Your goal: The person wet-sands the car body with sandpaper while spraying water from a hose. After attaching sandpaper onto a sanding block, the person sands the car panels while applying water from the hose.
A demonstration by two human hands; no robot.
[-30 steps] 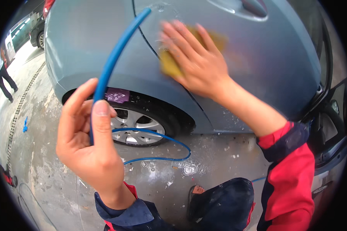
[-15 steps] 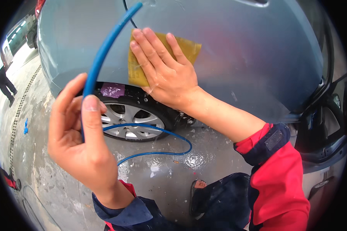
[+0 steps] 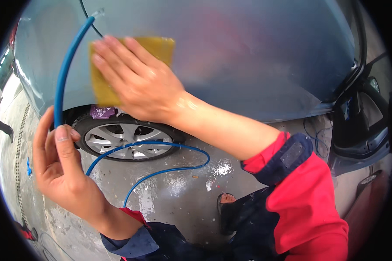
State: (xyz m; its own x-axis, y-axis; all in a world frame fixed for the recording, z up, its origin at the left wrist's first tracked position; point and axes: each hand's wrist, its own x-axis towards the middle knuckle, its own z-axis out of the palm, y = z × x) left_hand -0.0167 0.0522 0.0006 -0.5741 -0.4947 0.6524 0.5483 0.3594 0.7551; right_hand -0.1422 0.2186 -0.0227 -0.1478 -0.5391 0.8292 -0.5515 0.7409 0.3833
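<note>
The right hand [image 3: 137, 82], fingers spread, is pressing a yellow sponge [image 3: 130, 69] flat against the grey car panel [image 3: 248, 56]. The left hand [image 3: 61, 165] is pinching a blue hose [image 3: 67, 65] above the wheel [image 3: 124, 139], on wet ground [image 3: 183, 191].

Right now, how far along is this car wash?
Looks midway. The ground is already wet and the grey car panel glistens. In hand: the right hand presses a yellow sponge flat on the panel, while the left hand holds the blue hose. The wheel looks untouched.
</note>
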